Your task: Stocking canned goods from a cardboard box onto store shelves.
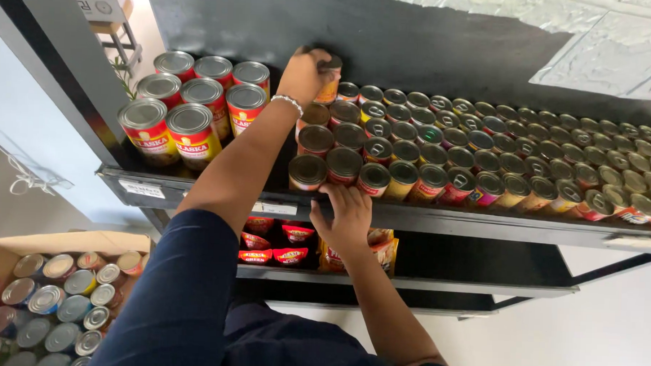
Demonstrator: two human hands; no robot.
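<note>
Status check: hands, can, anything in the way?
Left hand grips small can at shelf's back row. Right hand rests on shelf edge. Tall cans stand left, apart.

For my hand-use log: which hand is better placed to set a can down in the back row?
Probably left: the left hand grips a small can there; the right hand rests at the shelf edge.

Black metal shelf (439, 221) carrying rows of small cans (485, 156); tall red-label cans (195, 106) sitting at left end; red pouches (273, 242) lying on lower shelf (481, 282).
</note>
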